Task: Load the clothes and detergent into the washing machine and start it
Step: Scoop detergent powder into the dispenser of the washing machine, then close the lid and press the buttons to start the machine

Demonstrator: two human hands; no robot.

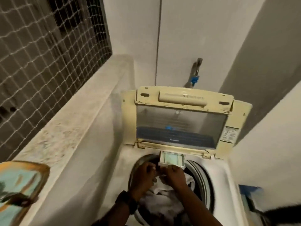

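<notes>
Both my hands are over the round mouth of the white top-loading washing machine (228, 180), close together and almost touching. My left hand (144, 174) has its fingers curled, with a dark watch (127, 202) on that wrist. My right hand (175, 174) is curled too, its knuckles up against the front lip of the small pale plastic detergent drawer (172, 158). The drawer juts out over the back rim of the drum opening. Something small and pale shows between my two hands, but the blur is too heavy for me to tell what it is, or whether either hand actually grips it or the drawer.

The clothes (162, 198), a rumpled heap of white and dark fabric, lie inside the drum under my forearms. The yellowed cream lid (182, 97) with its tinted window stands raised at the back of the machine.

On the white wall behind the lid hangs a metal tap with a blue fitting (195, 79). To my left runs a speckled stone ledge (65, 128) below a window covered in white netting (48, 46). A teal and orange object (17, 185) sits at the ledge's near end (too smeared to identify).
</notes>
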